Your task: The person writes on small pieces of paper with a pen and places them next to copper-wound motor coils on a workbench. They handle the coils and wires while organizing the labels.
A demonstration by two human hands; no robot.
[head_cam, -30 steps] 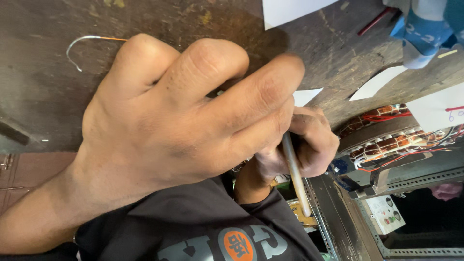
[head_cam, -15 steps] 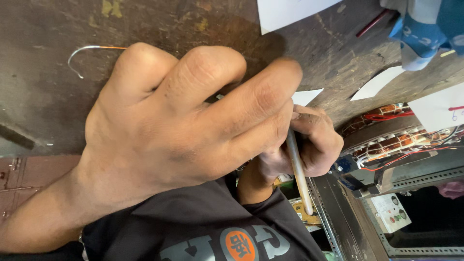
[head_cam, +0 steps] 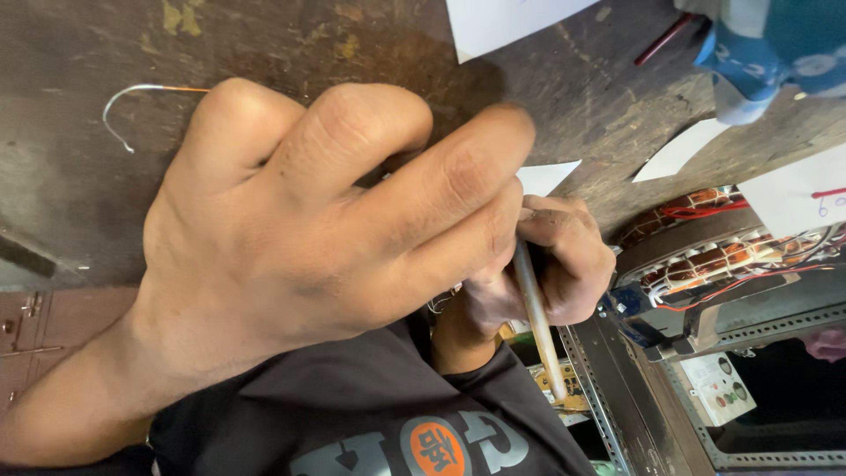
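Head view: rod (head_cam: 538, 326) within right hand (head_cam: 551, 260)

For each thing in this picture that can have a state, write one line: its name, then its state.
left hand: fingers curled, covering the work beneath it.
right hand: closed around the rod.
rod: gripped, lower end sticking out free.
wire: loose on the bench, end bent into a hook.
paper sheet: lying flat.
motor winding: coils exposed, red leads attached.

thin pale rod (head_cam: 536, 322) slants downward, gripped at its top.
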